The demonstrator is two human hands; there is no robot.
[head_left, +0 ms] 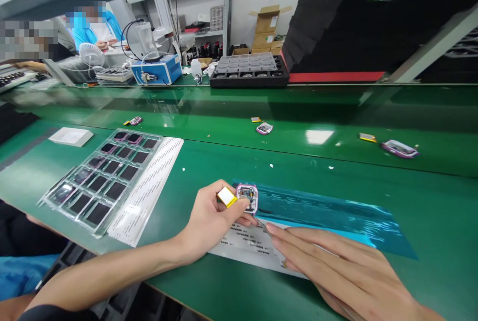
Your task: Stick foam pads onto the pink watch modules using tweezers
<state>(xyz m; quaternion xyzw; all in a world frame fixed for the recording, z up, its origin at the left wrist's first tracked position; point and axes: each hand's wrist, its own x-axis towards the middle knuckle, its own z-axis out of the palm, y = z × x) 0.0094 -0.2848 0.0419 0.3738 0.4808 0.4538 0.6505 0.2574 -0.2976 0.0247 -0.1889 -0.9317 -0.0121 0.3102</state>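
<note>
My left hand [214, 216] grips a small watch case [247, 197] with a purple rim, its inner circuit board facing up. A white battery with yellow edges [226, 196] rests against the fingers, left of the case. My right hand [328, 266] is closed on thin metal tweezers [263, 225], whose tip is by the lower edge of the case. Under both hands lie a printed white adhesive sheet [246, 244] and a shiny blue film [336, 211].
Left stands a clear tray [100, 226] of dark screens beside a printed strip [149, 191] and a white box [70, 136]. More cases [265, 128] with batteries lie along the green belt [209, 107]. Behind are a blue machine [160, 69], black trays [248, 79] and a person in blue [95, 27].
</note>
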